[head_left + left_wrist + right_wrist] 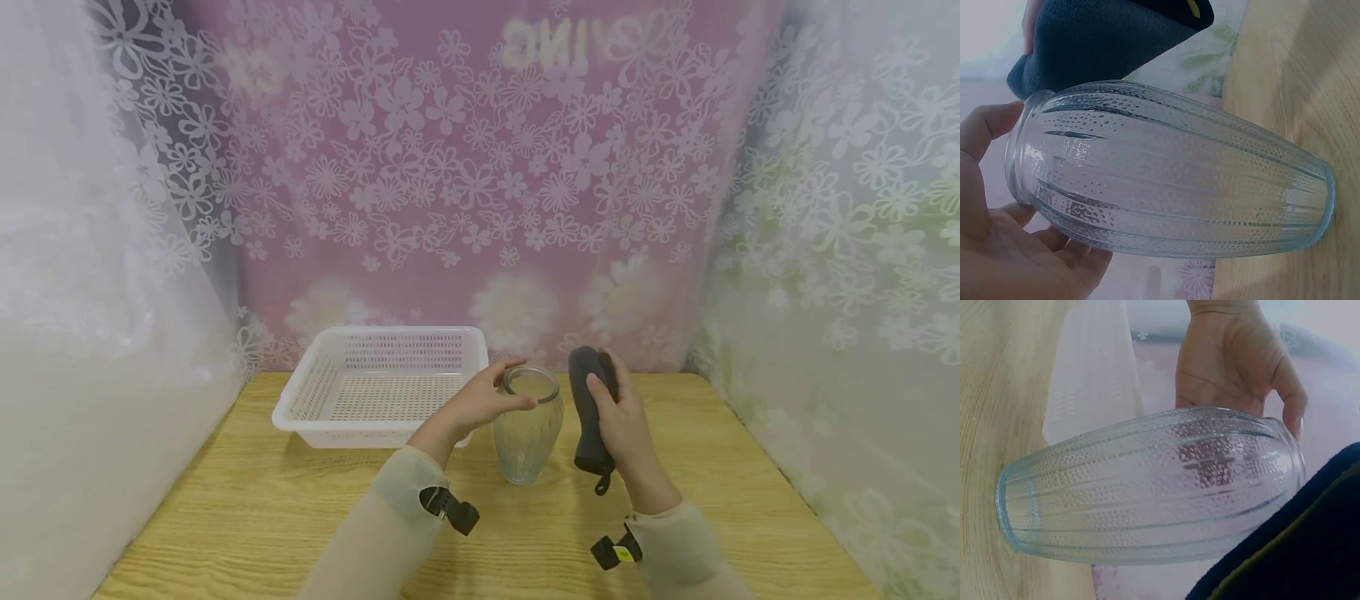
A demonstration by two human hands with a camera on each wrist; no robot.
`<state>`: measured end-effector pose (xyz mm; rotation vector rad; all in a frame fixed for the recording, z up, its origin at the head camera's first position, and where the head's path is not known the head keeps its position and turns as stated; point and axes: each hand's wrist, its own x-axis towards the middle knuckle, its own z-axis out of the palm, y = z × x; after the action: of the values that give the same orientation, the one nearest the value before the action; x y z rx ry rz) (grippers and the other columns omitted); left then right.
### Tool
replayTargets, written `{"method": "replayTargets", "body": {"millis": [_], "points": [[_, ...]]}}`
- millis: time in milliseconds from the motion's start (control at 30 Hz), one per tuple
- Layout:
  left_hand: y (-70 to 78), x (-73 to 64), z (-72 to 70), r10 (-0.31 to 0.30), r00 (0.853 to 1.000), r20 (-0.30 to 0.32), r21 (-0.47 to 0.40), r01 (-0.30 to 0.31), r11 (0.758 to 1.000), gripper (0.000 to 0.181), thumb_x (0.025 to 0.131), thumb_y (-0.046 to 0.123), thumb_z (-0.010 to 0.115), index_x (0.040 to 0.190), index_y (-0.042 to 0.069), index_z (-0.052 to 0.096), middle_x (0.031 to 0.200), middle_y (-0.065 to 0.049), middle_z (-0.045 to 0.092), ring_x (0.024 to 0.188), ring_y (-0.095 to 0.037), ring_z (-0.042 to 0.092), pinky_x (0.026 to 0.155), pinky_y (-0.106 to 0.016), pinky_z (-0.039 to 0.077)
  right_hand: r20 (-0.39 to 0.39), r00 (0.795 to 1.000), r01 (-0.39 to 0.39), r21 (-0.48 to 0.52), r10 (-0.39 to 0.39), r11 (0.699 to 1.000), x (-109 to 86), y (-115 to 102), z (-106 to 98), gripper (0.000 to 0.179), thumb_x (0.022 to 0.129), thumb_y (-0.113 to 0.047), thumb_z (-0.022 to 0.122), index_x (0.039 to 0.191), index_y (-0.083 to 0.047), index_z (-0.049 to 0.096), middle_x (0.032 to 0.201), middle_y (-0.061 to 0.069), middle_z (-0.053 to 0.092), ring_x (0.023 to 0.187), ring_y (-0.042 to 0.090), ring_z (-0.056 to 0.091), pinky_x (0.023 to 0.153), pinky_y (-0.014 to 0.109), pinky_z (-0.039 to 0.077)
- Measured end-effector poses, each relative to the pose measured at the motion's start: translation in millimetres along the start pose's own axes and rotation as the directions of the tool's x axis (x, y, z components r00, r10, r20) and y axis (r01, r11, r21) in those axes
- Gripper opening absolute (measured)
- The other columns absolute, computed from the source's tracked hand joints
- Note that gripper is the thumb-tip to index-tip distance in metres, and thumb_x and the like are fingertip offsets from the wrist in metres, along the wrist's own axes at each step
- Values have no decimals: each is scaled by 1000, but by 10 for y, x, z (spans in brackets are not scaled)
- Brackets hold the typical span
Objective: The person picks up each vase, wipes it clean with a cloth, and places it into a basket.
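One vase (527, 442) (glass), one dark fabric item (585, 408)

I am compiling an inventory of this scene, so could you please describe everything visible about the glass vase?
The glass vase looks clear with a faint greenish tint. Its sides carry lengthwise ribs and dimpled bands; it swells toward the top, tapers to a narrower base and has a rounded rim. It appears to stand upright on the wooden table, right of the white basket. The left hand grips it around the rim.
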<state>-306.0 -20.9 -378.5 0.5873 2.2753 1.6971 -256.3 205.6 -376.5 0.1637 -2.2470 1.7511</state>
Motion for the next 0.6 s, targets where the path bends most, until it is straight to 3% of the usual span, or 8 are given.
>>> {"method": "replayTargets", "body": {"millis": [333,533,600], "points": [[-62,-36,63,47,997,-57,-73,-52,996,78,85,33,82,151,32,41,159,-5,36,148,-31,29,113,-58,31,-9,999,41,-8,-41,999,2,45,79,57,107,-33,46,160,-29,24,146,19,41,109,35,54,74,26,51],[-82,-68,138,69,987,-144,-15,-72,997,82,83,43,82,152,32,40,158,-5,37,147,-34,29,112,-59,32,-13,995,99,-8,-99,995,14,51,108,57,108,-33,45,160,-29,22,148,19,39,110,34,53,75,30,53],[-85,-80,159,69,983,-168,5,-69,998,82,82,45,82,152,30,40,158,-5,37,146,-34,31,111,-59,34,-30,992,119,-16,-119,993,20,61,132,57,108,-34,45,160,-29,23,152,17,36,118,35,50,85,37,52]]}}
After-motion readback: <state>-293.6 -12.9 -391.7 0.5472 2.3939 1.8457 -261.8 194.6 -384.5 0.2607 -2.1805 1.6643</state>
